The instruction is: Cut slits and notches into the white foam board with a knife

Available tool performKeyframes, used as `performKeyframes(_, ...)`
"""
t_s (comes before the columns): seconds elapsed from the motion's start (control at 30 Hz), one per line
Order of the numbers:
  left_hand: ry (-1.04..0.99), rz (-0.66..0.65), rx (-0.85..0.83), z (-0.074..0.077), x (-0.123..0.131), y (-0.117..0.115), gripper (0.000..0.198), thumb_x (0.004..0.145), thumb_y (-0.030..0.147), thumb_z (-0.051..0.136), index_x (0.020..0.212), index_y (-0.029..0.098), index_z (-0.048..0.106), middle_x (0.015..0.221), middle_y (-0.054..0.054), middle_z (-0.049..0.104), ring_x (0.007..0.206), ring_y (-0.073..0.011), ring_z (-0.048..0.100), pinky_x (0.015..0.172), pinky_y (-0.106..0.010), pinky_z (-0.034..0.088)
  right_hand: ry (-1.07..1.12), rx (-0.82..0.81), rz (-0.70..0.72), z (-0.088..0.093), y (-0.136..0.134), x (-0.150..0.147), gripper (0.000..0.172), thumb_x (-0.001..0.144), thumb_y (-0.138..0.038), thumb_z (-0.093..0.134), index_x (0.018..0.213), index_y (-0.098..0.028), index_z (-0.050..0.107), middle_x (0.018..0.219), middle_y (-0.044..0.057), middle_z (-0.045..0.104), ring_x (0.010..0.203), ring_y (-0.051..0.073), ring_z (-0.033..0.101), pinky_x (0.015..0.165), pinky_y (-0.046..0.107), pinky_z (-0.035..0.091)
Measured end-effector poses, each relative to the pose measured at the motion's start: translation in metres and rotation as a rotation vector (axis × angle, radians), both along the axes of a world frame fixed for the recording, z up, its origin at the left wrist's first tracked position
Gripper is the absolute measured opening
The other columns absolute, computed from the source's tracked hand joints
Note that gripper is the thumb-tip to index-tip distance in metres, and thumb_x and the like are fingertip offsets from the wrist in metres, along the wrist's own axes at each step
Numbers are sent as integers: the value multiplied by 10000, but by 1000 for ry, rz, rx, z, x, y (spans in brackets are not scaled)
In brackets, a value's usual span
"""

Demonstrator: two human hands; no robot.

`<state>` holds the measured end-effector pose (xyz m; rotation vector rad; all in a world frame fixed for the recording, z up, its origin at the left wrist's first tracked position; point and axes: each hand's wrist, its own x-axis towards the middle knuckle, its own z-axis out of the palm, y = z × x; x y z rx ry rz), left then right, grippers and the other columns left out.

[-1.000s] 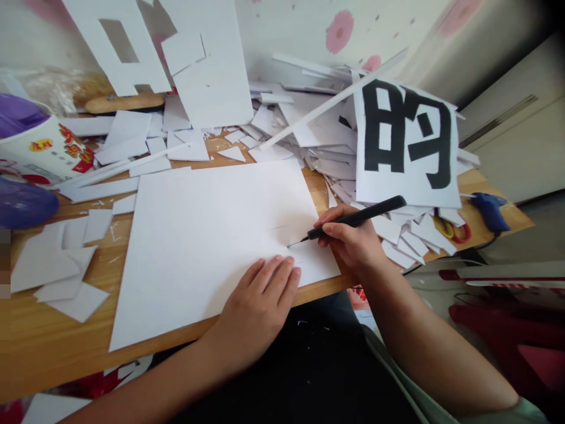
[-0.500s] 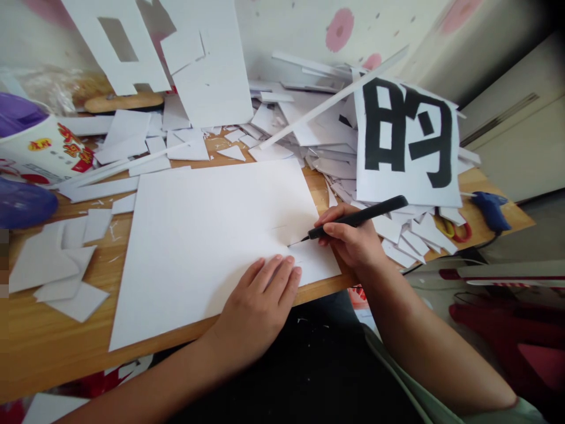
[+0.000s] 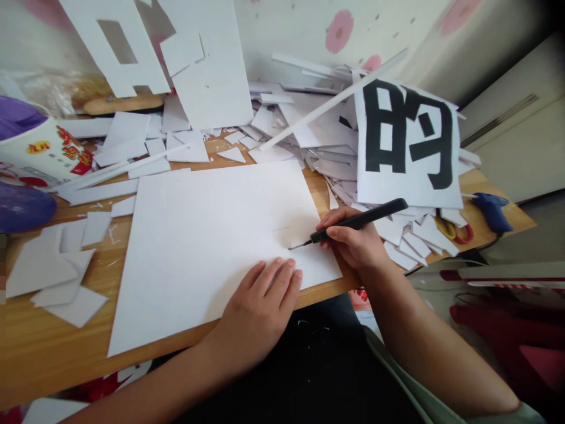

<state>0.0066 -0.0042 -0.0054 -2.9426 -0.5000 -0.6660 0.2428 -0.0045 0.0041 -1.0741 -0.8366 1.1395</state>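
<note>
A large white foam board (image 3: 189, 247) lies flat on the table, with a few faint short lines on its right part. My left hand (image 3: 262, 303) rests on the board's near edge, fingers stretched out flat. Wrapped in the fingers of my right hand (image 3: 355, 238) is a black pen-shaped craft knife (image 3: 368, 218). Its thin tip touches the board just beyond my left fingertips. Behind my right hand, a sheet with a bold black character (image 3: 384, 138) leans on a heap of white offcuts (image 3: 326, 121).
The wooden table (image 3: 26, 359) has board scraps (image 3: 44, 265) on its left. A paper tub (image 3: 42, 147) and a blue rounded object (image 3: 24, 206) stand there. Cut white panels (image 3: 216, 76) lean at the back. Scissors (image 3: 461, 232) and a blue glue gun (image 3: 492, 211) lie right.
Very little differs. The view has shifted slightly, and the knife's handle has turned a touch in my right hand while its tip stays on the board. My left hand keeps its place.
</note>
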Motion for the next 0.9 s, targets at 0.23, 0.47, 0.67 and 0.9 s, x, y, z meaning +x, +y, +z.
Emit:
performKeyframes(0.23, -3, -2, 4, -2, 0, 1, 340, 974, 74, 426, 1225, 71, 655, 1286, -156, 670, 1150, -316, 645, 927, -484, 567, 9, -30, -23, 1, 2, 1, 87, 633, -176, 782, 664, -186, 702, 696, 7, 712, 453, 122, 626, 407, 213, 494)
performKeyframes(0.47, -2, -3, 3, 0, 1, 0, 334, 966, 74, 449, 1226, 70, 657, 1284, -155, 671, 1150, -323, 642, 933, -487, 561, 6, -53, -44, 3, 1, 1, 95, 616, -174, 782, 652, -182, 695, 688, 1, 709, 442, 114, 619, 401, 205, 487)
performKeyframes(0.67, -7, 5, 5, 0, 0, 0, 327, 952, 81, 483, 1230, 71, 655, 1292, -154, 667, 1157, -323, 631, 944, -482, 548, -1, -90, -77, 6, 2, 1, 117, 592, -191, 784, 638, -184, 676, 670, -4, 709, 424, 115, 610, 388, 214, 490)
performKeyframes(0.9, 11, 0, -3, -1, -1, 0, 340, 941, 76, 498, 1247, 64, 643, 1310, -158, 655, 1175, -327, 616, 968, -484, 528, -7, -124, -124, 7, -2, 6, 120, 580, -201, 783, 623, -178, 673, 644, 10, 710, 412, 119, 599, 379, 217, 482)
